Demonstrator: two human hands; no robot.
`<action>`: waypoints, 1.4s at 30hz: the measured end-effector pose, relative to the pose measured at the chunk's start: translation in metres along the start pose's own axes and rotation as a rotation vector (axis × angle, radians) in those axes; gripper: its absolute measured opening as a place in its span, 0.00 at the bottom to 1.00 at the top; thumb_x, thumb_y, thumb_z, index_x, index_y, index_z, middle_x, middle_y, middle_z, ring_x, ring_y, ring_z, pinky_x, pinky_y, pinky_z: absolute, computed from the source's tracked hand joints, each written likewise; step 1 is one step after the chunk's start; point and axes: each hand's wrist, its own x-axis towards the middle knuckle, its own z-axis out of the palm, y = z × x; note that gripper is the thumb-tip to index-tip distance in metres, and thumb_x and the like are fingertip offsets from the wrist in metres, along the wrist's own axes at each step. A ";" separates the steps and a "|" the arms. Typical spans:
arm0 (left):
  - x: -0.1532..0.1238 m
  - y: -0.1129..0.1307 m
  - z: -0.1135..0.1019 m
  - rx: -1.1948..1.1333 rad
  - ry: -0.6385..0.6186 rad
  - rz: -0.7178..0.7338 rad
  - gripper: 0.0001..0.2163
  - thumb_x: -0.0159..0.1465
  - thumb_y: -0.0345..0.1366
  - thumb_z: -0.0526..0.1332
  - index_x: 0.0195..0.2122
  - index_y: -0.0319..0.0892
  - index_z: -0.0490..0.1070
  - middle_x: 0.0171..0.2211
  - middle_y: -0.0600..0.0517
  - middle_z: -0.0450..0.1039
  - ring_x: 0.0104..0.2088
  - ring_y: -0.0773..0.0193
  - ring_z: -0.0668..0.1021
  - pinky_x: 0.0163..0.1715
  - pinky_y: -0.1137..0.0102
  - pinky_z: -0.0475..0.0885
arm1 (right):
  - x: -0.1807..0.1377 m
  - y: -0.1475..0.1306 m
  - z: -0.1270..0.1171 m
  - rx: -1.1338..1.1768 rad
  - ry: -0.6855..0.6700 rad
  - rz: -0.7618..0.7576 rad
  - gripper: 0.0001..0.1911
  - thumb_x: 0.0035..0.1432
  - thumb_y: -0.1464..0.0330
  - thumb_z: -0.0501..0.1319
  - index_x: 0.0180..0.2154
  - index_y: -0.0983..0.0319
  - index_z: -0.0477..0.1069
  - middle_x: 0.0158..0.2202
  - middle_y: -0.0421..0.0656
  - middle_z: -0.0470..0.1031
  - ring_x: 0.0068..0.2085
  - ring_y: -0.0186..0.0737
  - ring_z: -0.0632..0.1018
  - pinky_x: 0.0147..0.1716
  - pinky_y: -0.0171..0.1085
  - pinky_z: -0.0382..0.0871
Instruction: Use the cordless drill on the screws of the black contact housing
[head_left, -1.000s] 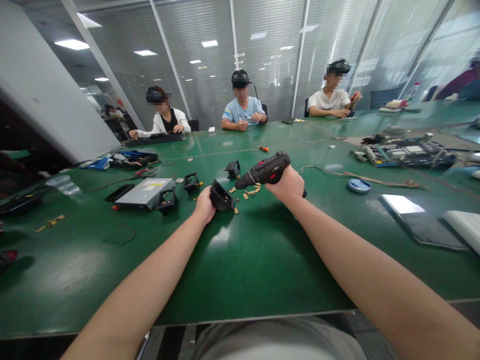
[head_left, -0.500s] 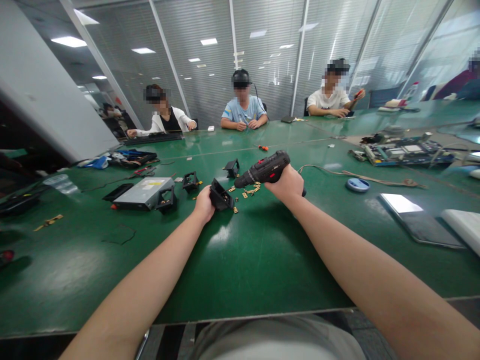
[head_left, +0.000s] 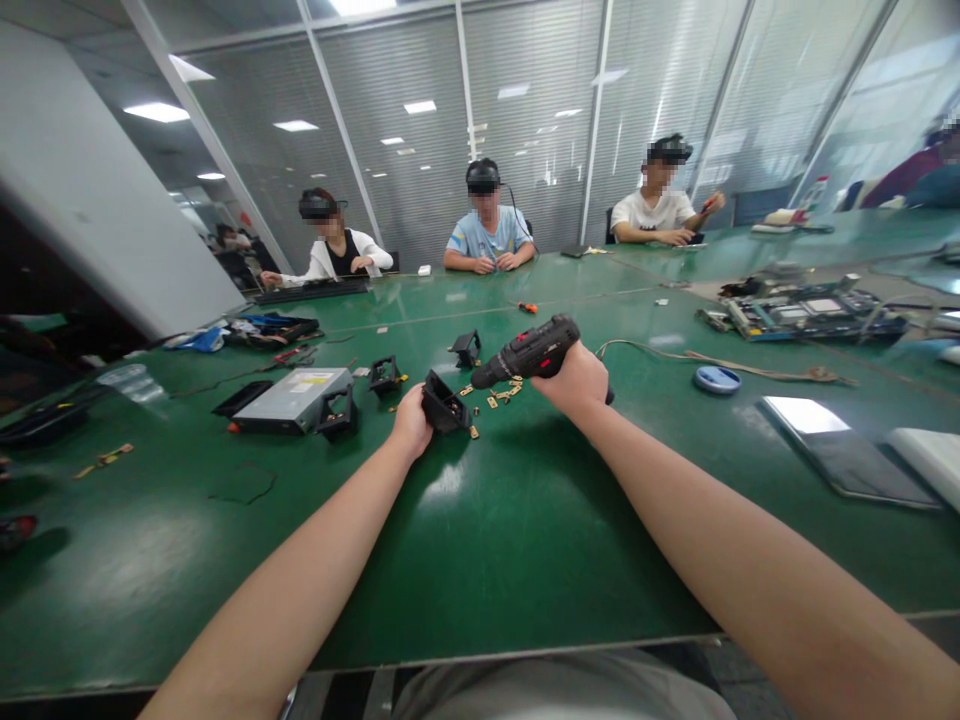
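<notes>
In my left hand [head_left: 412,422] is a black plastic housing [head_left: 445,404], tilted with its hollow side toward the right. My right hand [head_left: 577,378] is wrapped round the grip of a black cordless drill [head_left: 529,350] with red marks. Its chuck points left and down at the housing; whether the bit touches the housing I cannot tell. Small brass-coloured metal pieces [head_left: 504,394] lie scattered on the green table under the drill. Similar black housings stand nearby: one behind [head_left: 466,348], one to the left [head_left: 385,374] and one by the silver drive [head_left: 339,412].
A silver disc drive [head_left: 294,398] lies left of my hands. Farther right are a blue round lid [head_left: 717,379], a tablet-like slab [head_left: 844,450], a beige cable [head_left: 750,363] and bare circuit boards [head_left: 814,305]. Several people sit across the green table [head_left: 480,570].
The view has tipped up slightly, so everything sits a little lower. Both hands keep their hold on the housing and the drill, with little visible movement between them.
</notes>
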 end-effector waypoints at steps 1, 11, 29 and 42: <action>0.000 0.000 0.000 0.002 -0.003 0.003 0.06 0.61 0.38 0.66 0.34 0.41 0.76 0.30 0.50 0.78 0.32 0.57 0.82 0.36 0.65 0.78 | 0.000 0.000 0.000 -0.003 0.001 0.001 0.29 0.49 0.55 0.72 0.50 0.61 0.71 0.44 0.53 0.84 0.45 0.61 0.85 0.43 0.49 0.77; -0.006 0.005 0.002 0.007 -0.013 0.039 0.04 0.60 0.35 0.65 0.34 0.41 0.76 0.30 0.51 0.78 0.31 0.59 0.81 0.34 0.67 0.78 | 0.000 0.001 0.003 -0.007 0.019 -0.013 0.30 0.49 0.53 0.72 0.49 0.61 0.72 0.44 0.51 0.84 0.45 0.60 0.85 0.41 0.46 0.77; -0.001 0.003 0.000 -0.002 0.013 0.021 0.03 0.60 0.33 0.63 0.32 0.41 0.76 0.29 0.51 0.77 0.31 0.59 0.79 0.35 0.67 0.76 | 0.001 0.000 0.003 -0.034 -0.001 -0.006 0.31 0.49 0.54 0.72 0.51 0.61 0.71 0.45 0.52 0.84 0.46 0.59 0.85 0.43 0.47 0.77; 0.004 -0.002 -0.003 -0.003 0.008 0.023 0.05 0.61 0.36 0.66 0.35 0.41 0.78 0.31 0.50 0.79 0.32 0.58 0.81 0.37 0.66 0.77 | 0.001 0.000 0.001 -0.013 -0.011 0.010 0.29 0.49 0.55 0.71 0.50 0.61 0.71 0.45 0.52 0.84 0.46 0.59 0.85 0.44 0.48 0.76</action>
